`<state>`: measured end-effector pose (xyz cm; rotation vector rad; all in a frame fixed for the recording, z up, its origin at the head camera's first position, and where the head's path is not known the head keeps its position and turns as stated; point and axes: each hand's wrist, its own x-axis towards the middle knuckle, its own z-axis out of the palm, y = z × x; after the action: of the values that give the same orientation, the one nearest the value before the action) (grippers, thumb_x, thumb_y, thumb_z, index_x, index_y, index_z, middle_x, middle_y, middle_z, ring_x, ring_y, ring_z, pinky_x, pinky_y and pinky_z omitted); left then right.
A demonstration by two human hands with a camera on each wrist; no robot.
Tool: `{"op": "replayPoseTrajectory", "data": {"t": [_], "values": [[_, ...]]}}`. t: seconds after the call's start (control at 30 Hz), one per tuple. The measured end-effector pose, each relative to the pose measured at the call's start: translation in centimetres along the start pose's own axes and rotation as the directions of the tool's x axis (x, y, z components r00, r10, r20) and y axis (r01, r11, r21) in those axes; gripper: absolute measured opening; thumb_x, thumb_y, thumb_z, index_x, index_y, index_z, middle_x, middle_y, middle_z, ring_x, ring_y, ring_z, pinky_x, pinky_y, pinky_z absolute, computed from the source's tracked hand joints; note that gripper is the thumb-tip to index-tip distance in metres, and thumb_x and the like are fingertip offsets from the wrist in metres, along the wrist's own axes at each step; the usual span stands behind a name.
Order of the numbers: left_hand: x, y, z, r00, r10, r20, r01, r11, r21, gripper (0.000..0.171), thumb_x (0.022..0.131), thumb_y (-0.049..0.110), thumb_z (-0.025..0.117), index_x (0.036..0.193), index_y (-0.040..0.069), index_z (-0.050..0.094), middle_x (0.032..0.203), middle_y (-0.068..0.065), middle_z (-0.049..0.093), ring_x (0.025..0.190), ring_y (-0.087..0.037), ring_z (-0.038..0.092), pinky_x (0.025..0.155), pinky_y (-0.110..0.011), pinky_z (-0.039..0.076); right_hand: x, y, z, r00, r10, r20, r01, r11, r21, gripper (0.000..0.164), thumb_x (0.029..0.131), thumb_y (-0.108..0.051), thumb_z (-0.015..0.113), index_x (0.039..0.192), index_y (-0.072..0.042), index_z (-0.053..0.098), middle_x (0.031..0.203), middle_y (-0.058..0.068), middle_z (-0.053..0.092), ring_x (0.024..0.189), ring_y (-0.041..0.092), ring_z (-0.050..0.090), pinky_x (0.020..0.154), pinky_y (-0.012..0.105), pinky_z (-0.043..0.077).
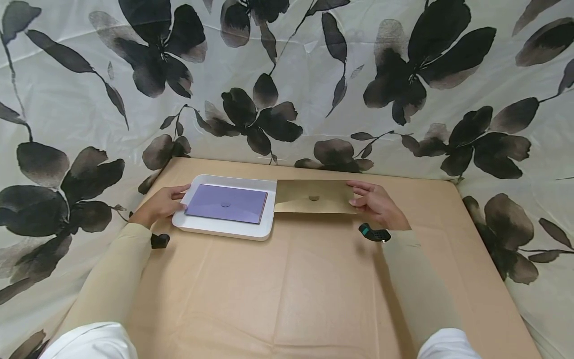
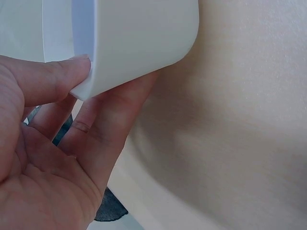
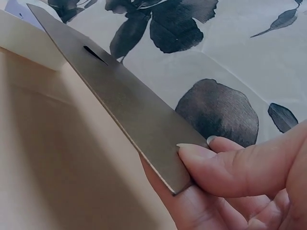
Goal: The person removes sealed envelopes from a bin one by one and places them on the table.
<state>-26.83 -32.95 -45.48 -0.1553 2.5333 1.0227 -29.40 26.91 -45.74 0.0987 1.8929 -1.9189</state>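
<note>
A white tray (image 1: 224, 233) with rounded corners carries a flat purple envelope (image 1: 226, 203), which has a small half-round mark in its middle; a reddish edge peeks out along its right side. My left hand (image 1: 162, 204) grips the tray's left end. In the left wrist view the thumb lies over the rim (image 2: 96, 48) and the fingers reach underneath. My right hand (image 1: 376, 203) pinches the right end of a gold envelope (image 1: 314, 197) between thumb and fingers. Its left end meets the tray's right rim in the head view. The right wrist view shows it raised above the table.
A tan covering (image 1: 287, 289) lies over the table, with faint creases. Behind and on both sides hangs a pale cloth (image 1: 323, 99) with dark flowers. Each wrist wears a black band (image 1: 374, 233).
</note>
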Motion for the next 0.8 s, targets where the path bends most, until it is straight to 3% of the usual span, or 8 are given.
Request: {"op": "replayPoseTrajectory", "data": {"t": [0.23, 0.33, 0.53, 0.8], "values": [[-0.1, 0.3, 0.1, 1.0, 0.019, 0.002, -0.019, 1.0, 0.006, 0.077, 0.1, 0.003, 0.057, 0.166, 0.008, 0.018, 0.162, -0.036, 0.033, 0.148, -0.052, 0.041, 0.11, -0.058, 0.05, -0.1, 0.2, -0.9, 0.999, 0.011, -0.032, -0.012, 0.999, -0.034, 0.069, 0.096, 0.011, 0.059, 0.159, -0.011, 0.043, 0.174, 0.014, 0.021, 0.076, 0.005, 0.06, 0.063, 0.019, 0.048], [0.0, 0.2, 0.0, 1.0, 0.014, 0.004, -0.015, 1.0, 0.022, 0.077, 0.1, 0.004, 0.058, 0.166, 0.007, 0.017, 0.162, -0.036, 0.032, 0.149, -0.052, 0.038, 0.112, -0.058, 0.048, -0.2, 0.2, -1.2, 0.999, 0.015, -0.038, -0.017, 0.999, -0.049, 0.07, 0.096, 0.01, 0.06, 0.16, -0.011, 0.043, 0.175, 0.013, 0.02, 0.086, 0.001, 0.064, 0.067, 0.018, 0.053], [-0.1, 0.4, -0.1, 1.0, 0.01, 0.0, -0.01, 0.999, 0.032, 0.077, 0.1, 0.005, 0.058, 0.166, 0.008, 0.018, 0.162, -0.035, 0.032, 0.149, -0.052, 0.039, 0.111, -0.058, 0.049, -0.4, 0.4, -1.9, 0.999, 0.014, -0.049, -0.015, 1.0, -0.025, 0.07, 0.096, 0.01, 0.061, 0.16, -0.011, 0.042, 0.175, 0.014, 0.018, 0.073, 0.002, 0.063, 0.065, 0.017, 0.053], [-0.3, 0.4, 0.1, 1.0, -0.004, -0.001, 0.004, 1.0, 0.031, 0.077, 0.1, 0.005, 0.058, 0.166, 0.008, 0.018, 0.162, -0.035, 0.032, 0.149, -0.052, 0.04, 0.111, -0.057, 0.049, -0.6, 0.6, -3.1, 1.0, 0.005, -0.013, -0.005, 1.0, -0.014, 0.072, 0.095, 0.013, 0.057, 0.161, -0.009, 0.039, 0.173, 0.009, 0.029, 0.086, 0.005, 0.063, 0.072, 0.017, 0.056]]}}
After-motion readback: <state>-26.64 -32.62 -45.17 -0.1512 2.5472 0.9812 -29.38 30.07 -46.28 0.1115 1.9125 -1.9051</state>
